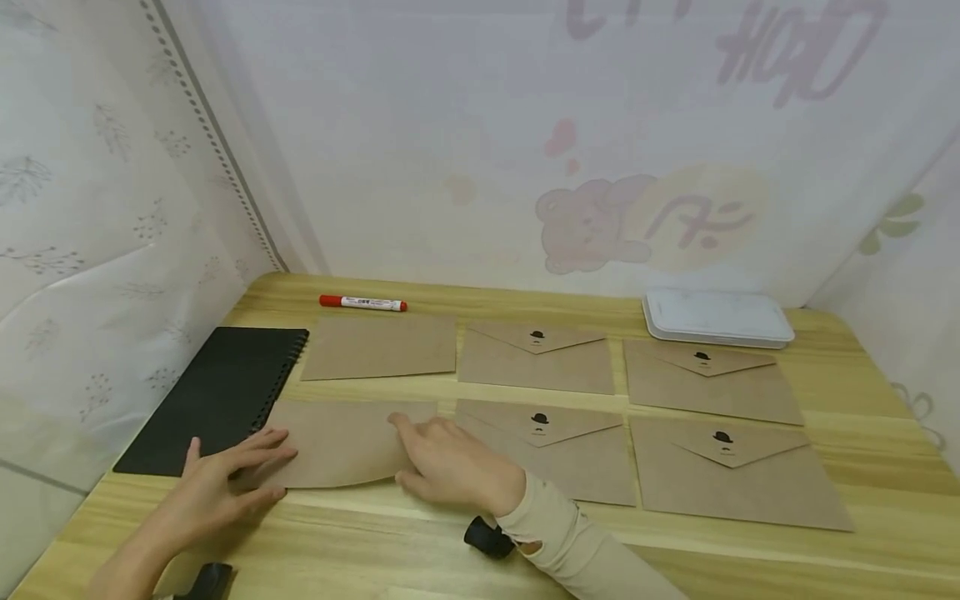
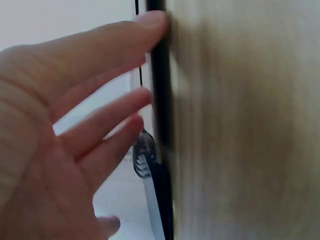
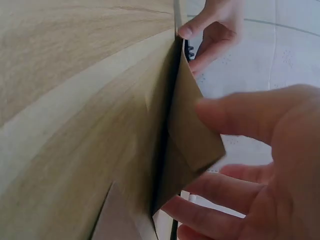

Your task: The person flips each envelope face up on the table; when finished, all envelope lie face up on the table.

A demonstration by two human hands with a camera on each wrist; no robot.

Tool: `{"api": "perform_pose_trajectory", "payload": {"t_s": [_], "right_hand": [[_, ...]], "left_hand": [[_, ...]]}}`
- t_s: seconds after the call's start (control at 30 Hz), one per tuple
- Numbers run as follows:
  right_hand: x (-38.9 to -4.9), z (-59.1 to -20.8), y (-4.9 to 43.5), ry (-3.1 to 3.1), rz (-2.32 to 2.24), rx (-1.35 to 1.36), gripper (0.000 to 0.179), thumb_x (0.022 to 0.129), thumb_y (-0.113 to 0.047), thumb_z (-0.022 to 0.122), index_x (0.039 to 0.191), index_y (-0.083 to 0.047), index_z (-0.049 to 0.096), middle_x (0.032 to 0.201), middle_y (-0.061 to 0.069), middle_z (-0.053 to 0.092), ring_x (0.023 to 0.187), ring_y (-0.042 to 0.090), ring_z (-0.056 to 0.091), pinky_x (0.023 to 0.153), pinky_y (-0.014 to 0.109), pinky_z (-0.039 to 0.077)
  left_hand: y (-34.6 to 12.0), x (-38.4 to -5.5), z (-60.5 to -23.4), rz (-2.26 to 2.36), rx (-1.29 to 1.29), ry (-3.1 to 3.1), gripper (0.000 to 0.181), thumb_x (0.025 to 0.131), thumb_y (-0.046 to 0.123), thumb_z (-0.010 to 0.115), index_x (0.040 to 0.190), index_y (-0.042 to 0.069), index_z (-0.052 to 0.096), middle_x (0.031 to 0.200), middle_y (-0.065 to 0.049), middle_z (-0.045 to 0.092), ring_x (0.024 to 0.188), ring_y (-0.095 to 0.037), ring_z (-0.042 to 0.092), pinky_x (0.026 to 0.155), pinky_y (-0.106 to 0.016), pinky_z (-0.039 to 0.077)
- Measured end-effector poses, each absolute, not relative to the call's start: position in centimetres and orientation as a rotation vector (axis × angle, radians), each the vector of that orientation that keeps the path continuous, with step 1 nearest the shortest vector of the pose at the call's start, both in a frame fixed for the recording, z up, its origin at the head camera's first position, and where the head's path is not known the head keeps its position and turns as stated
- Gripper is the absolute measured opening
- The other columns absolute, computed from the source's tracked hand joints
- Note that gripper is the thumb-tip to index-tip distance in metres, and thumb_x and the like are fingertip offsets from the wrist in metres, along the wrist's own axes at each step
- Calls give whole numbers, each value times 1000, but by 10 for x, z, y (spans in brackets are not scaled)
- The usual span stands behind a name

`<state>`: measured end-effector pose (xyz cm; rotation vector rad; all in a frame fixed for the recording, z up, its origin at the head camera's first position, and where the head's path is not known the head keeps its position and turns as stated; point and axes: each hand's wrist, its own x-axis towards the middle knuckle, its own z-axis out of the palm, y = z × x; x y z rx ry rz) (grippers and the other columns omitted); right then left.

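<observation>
A plain brown paper envelope [image 1: 337,433] lies at the front left, its printed flap side not showing. My left hand [image 1: 217,492] rests at its left end with fingers spread and fairly straight; the left wrist view shows the thumb [image 2: 150,22] low at the table surface. At the other end my right hand [image 1: 450,458] holds the envelope, index finger on top and thumb at the near edge. In the right wrist view the envelope [image 3: 192,125] has its near corner raised and bent off the wood, with the right thumb [image 3: 220,115] against it.
A black spiral notebook [image 1: 210,392] lies at the left. Another plain envelope [image 1: 382,350] and several flap-side-up envelopes [image 1: 532,367] with hat prints form two rows. A red-and-white marker [image 1: 363,303] and a white case [image 1: 716,317] lie along the back edge.
</observation>
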<state>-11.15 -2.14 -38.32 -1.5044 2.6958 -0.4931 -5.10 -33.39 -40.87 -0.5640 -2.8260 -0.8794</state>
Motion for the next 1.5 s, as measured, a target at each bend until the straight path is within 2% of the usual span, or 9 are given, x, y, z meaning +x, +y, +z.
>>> {"api": "perform_pose_trajectory", "payload": {"t_s": [0.13,0.5,0.63,0.73,0.8,0.93,1.17,1.43,1.5], "right_hand": [[-111,-384,-22,2713,-545,-1484,55,90,-22,59,132,4,35,60,-11,40,54,3,42,53,17,39],[-116,-387,-21,2725,-415,-1684,30,98,-20,46,126,-16,56,95,1,62,72,8,55,63,19,44],[-114,-388,-21,2780,-290,-1777,27,100,-24,43,118,-24,63,85,-3,56,66,7,50,57,20,34],[-113,-388,-21,2802,-288,-1741,27,100,-25,43,116,-28,64,85,-5,55,67,6,49,58,20,30],[-112,-387,-21,2811,-289,-1723,27,100,-24,43,115,-28,65,85,-6,55,68,6,50,57,19,29],[-112,-385,-20,2799,-274,-1654,27,100,-24,43,115,-31,64,90,-7,56,73,8,51,59,19,30],[-115,-382,-19,2665,-388,-1483,29,101,-24,39,116,-33,62,128,-10,54,102,14,50,75,27,39],[-118,-381,-21,2614,-434,-1489,28,100,-21,39,113,-30,63,120,-19,58,91,11,48,67,20,32],[-117,-380,-22,2611,-430,-1477,29,100,-21,39,113,-30,63,120,-18,58,92,11,48,68,21,32]], "left_hand": [[-334,-50,-406,-945,-552,-2802,39,72,15,78,110,18,70,130,10,50,120,19,24,87,-75,-11],[-330,-51,-401,-955,-500,-2733,26,81,10,71,106,17,71,122,8,59,126,7,24,89,-76,2],[-328,-53,-401,-865,-558,-2630,28,74,5,75,100,15,72,114,7,63,124,1,32,106,-48,18],[-328,-55,-401,-822,-598,-2576,31,70,2,77,97,15,73,109,5,65,120,-1,37,100,-18,22],[-328,-57,-400,-820,-616,-2565,32,68,1,78,97,14,72,106,2,66,116,-1,41,97,-11,22],[-327,-59,-400,-834,-633,-2570,33,68,-3,77,96,12,72,103,-4,66,109,-3,48,94,-9,24],[-326,-59,-401,-863,-642,-2575,33,68,-6,76,94,14,72,101,-5,66,103,-2,51,91,-8,28],[-326,-61,-404,-833,-655,-2537,35,65,-5,78,92,16,73,98,-3,67,100,-1,53,91,-11,28],[-325,-61,-405,-846,-632,-2537,34,66,-4,77,92,18,73,98,-1,66,101,0,52,93,-23,28]]}}
